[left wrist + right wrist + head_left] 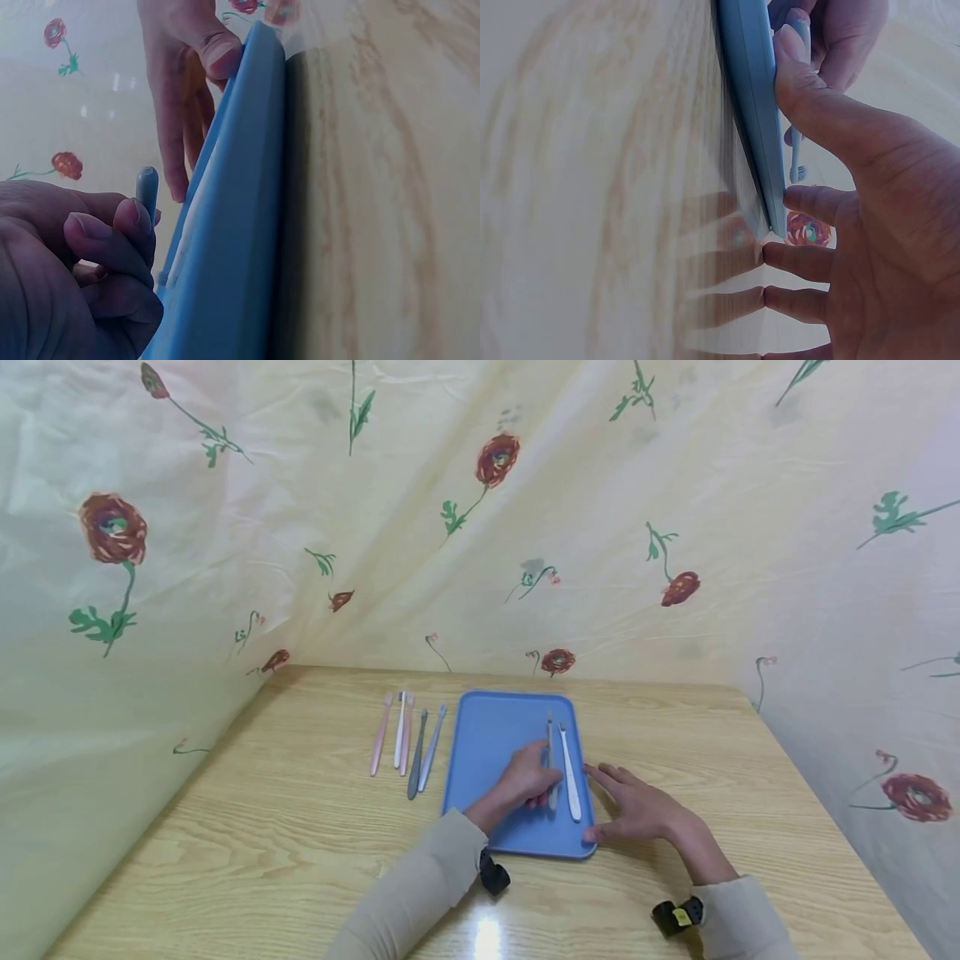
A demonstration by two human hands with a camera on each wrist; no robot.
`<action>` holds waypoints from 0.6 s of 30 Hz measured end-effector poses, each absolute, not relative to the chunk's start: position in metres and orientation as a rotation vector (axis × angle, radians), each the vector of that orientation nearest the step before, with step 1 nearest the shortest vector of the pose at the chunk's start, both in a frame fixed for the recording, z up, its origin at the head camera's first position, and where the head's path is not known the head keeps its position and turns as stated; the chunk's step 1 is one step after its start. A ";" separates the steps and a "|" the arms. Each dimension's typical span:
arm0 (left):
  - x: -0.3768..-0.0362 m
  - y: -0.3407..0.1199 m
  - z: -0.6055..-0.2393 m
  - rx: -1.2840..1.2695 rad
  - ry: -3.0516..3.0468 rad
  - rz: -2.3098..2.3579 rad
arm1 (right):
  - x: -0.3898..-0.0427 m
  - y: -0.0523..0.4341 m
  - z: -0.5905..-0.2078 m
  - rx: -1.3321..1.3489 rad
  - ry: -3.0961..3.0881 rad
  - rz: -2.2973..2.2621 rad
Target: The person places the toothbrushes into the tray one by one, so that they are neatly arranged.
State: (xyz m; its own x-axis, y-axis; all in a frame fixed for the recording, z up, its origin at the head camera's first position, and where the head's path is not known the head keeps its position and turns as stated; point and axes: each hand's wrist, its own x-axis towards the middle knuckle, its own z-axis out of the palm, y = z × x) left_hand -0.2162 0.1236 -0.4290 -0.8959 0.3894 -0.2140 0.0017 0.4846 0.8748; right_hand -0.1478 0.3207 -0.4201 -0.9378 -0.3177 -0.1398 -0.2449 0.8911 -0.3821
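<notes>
While my left hand (525, 781) lay on the blue tray (487, 735), its curled fingers (112, 240) pinched a grey-blue toothbrush (551, 760), held just beside a white toothbrush (570, 772) lying near the tray's right edge. My right hand (637, 810) lay flat at that edge, fingers spread, thumb (795, 67) on the rim. Only the head view showed five toothbrushes (408, 743) left of the tray; only the right wrist view showed the bristle head (798, 172).

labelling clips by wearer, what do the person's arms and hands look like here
Both arms wear long beige sleeves, left sleeve and right sleeve. The left hand and right hand are bare. A small black device sits at the left wrist; a black device with a yellow patch sits at the right.
</notes>
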 end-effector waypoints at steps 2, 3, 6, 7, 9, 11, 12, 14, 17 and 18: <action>-0.215 0.125 -0.429 0.309 2.361 1.370 | -0.148 0.321 -0.420 -0.430 2.860 -0.539; -0.214 0.126 -0.429 0.298 2.362 1.366 | -0.148 0.321 -0.420 -0.430 2.860 -0.537; -0.213 0.127 -0.429 0.268 2.362 1.355 | -0.148 0.321 -0.421 -0.427 2.861 -0.534; -0.213 0.128 -0.429 0.261 2.365 1.349 | -0.148 0.321 -0.421 -0.426 2.861 -0.532; -0.213 0.129 -0.430 0.254 2.368 1.345 | -0.149 0.321 -0.422 -0.423 2.863 -0.526; -0.214 0.130 -0.432 0.253 2.376 1.341 | -0.149 0.321 -0.422 -0.421 2.865 -0.520; -0.214 0.130 -0.432 0.250 2.377 1.340 | -0.149 0.321 -0.422 -0.419 2.866 -0.517; -0.215 0.131 -0.433 0.251 2.379 1.341 | -0.149 0.321 -0.422 -0.415 2.867 -0.515; -0.215 0.132 -0.435 0.249 2.382 1.341 | -0.149 0.321 -0.422 -0.408 2.866 -0.515; -0.216 0.133 -0.435 0.248 2.384 1.341 | -0.149 0.321 -0.422 -0.406 2.865 -0.517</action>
